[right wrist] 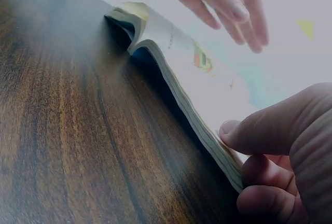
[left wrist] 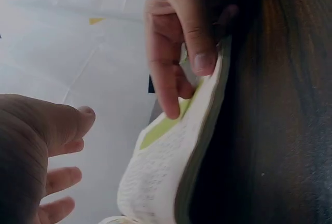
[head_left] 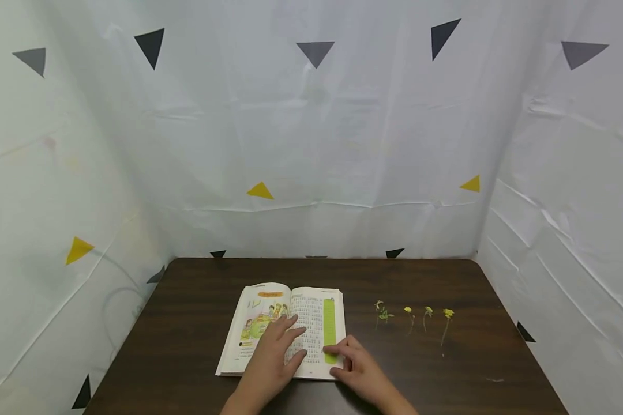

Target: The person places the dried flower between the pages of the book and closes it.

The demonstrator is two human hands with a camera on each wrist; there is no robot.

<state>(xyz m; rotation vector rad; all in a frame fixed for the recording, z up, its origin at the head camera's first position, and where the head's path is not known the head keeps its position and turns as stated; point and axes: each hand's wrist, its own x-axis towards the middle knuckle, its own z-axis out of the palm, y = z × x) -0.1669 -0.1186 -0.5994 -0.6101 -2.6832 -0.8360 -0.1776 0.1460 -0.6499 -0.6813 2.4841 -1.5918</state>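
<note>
An open book point(head_left: 314, 323) lies on the dark wooden table, a picture page on the left and a text page with a green strip point(head_left: 329, 323) on the right. Over the lower middle of the book, my left hand point(head_left: 275, 357) spreads its fingers with nothing in them; the left wrist view shows them held apart from the page. At the lower right corner, my right hand point(head_left: 358, 369) grips the book's edge. In the right wrist view its thumb point(right wrist: 249, 133) presses the page while curled fingers point(right wrist: 264, 182) sit against the page edges.
To the right of the book lie several small plant sprigs: a leafy one point(head_left: 382, 312) and yellow-flowered ones point(head_left: 448, 314). White sheeting point(head_left: 322, 144) with coloured triangles surrounds the table point(head_left: 187, 323) at the back and sides.
</note>
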